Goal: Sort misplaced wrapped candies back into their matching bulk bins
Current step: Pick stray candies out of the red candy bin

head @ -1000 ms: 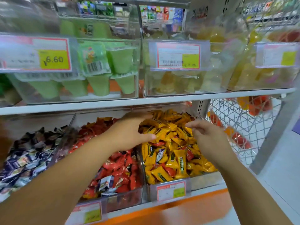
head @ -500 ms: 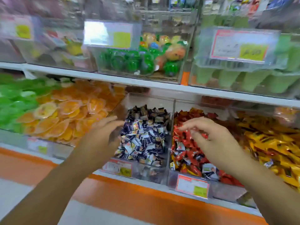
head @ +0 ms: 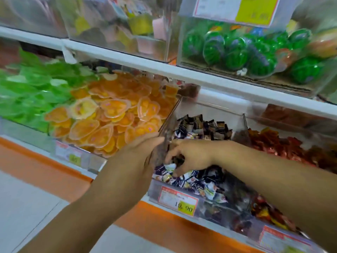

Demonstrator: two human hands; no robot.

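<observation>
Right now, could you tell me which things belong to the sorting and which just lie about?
Job: right hand, left hand, dark blue-and-white wrapped candies, red wrapped candies.
Lying about: orange heart-shaped jelly cups, green jelly cups, green striped balls.

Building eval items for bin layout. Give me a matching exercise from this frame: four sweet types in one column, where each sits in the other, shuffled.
Column one:
1. green jellies
2. orange heart jellies
3. dark blue wrapped candies
4. green striped balls

Column two:
A. upper shelf, right side
B. lower shelf, far left
C. lower-shelf bin the right hand reaches into
D. lower shelf, second bin from the left

Pairs: 1-B, 2-D, 3-C, 4-A
</observation>
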